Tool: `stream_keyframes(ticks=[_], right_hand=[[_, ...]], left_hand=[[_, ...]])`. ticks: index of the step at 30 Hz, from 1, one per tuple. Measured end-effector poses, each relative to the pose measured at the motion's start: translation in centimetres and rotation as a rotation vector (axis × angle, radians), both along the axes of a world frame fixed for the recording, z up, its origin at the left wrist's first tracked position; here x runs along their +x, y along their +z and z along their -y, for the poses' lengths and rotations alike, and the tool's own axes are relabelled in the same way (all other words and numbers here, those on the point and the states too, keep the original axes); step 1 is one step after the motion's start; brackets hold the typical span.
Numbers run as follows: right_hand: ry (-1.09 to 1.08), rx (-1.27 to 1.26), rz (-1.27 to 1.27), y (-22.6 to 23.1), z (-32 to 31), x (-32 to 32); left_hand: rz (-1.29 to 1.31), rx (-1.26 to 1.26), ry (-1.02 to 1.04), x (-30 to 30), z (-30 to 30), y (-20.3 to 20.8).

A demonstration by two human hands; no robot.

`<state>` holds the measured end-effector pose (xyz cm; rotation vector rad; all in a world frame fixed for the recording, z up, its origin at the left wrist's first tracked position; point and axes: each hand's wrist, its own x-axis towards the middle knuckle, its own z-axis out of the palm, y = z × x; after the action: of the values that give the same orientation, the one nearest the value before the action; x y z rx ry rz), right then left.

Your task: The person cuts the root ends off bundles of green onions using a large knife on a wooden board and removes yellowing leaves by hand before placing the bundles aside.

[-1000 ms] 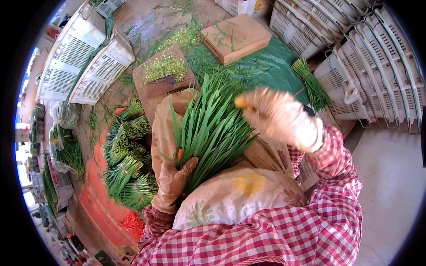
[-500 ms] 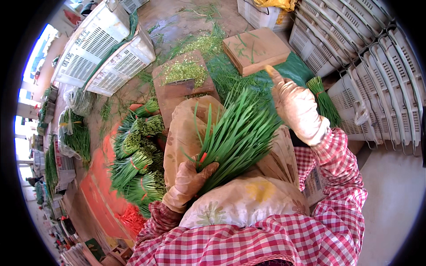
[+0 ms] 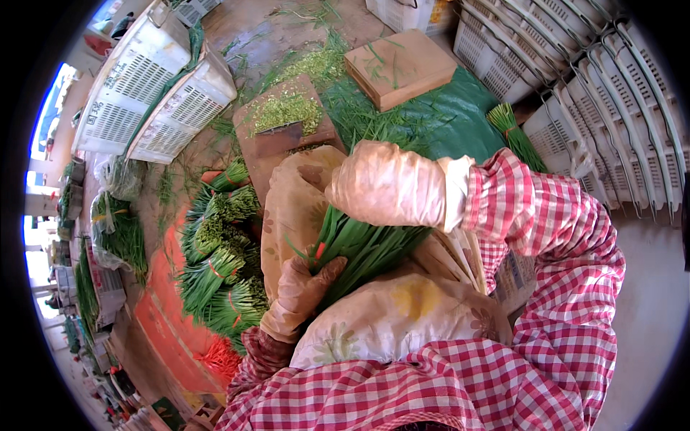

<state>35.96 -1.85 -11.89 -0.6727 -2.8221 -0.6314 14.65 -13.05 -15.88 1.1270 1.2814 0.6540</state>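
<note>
My gloved left hand [image 3: 298, 296] is closed around a bunch of long green garlic chives [image 3: 377, 251] lying across my lap. A red tie [image 3: 320, 251] shows on the bunch just above the thumb. Over the upper leaves lies my gloved right hand [image 3: 392, 183], bent across the bunch; its fingers are hidden, so their grip does not show. A patterned apron [image 3: 402, 316] covers my lap beneath the chives. On the floor to the left, several tied bunches [image 3: 219, 266] are piled on a red sheet [image 3: 165, 305], close to loose red ties [image 3: 221, 357].
Ahead stands a board [image 3: 327, 134] with a dark blade [image 3: 279, 138] and green trimmings [image 3: 287, 111]. Beyond, a brown block [image 3: 402, 65] sits on a green sheet [image 3: 467, 104]. White crates [image 3: 136, 79] rise at left; stacked crates [image 3: 618, 108] and another bunch [image 3: 517, 136] are at right.
My right hand has swung left from beside the bunch, where its index finger was extended, and now covers the upper leaves. My left hand keeps its hold. The view has shifted slightly.
</note>
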Motion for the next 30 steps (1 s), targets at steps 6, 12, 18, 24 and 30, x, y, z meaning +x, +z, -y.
stream_keyframes(ticks=[6,12,18,24,30], right_hand=[[-0.423,-0.051,-0.316,2.7,-4.6,8.2],[-0.523,-1.036,-0.807,1.3,1.7,8.6],[-0.223,-1.804,-1.274,-4.8,4.7,1.1],[-0.259,-1.786,-1.373,-6.7,5.3,0.2],[-0.255,-1.805,-1.458,-7.7,6.0,1.4]], left_hand=[[0.145,0.106,0.126,-2.1,-0.4,-2.0],[0.110,-0.057,0.198,-6.0,-2.4,-1.3],[-0.414,0.351,-0.036,1.4,-3.7,4.1],[-0.851,0.690,-0.622,4.4,-1.5,5.1],[-0.375,0.134,-0.386,-2.7,-4.8,7.2]])
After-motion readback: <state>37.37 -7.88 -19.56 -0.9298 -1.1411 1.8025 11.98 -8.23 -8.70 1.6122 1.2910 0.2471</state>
